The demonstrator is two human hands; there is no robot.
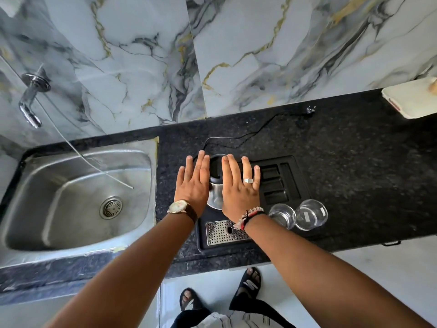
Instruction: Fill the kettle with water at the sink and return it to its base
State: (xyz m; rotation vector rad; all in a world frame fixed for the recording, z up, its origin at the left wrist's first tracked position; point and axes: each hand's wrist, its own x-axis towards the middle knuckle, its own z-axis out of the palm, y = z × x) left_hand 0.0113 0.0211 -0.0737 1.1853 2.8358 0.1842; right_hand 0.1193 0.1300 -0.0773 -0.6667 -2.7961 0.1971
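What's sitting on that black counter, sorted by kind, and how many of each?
Kettle, between the hands: 1
Black tray under it: 1
Clear glasses: 2
Power cord: 1
White object, far right, only partly in view: 1
Total: 6

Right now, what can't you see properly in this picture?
All in the head view:
- Kettle: mostly covered by the left hand and right hand; water inside can't be told.
- Base: hidden under the kettle.
- White thing: cut off by the right edge.
- Tap: blurred by the wide lens.
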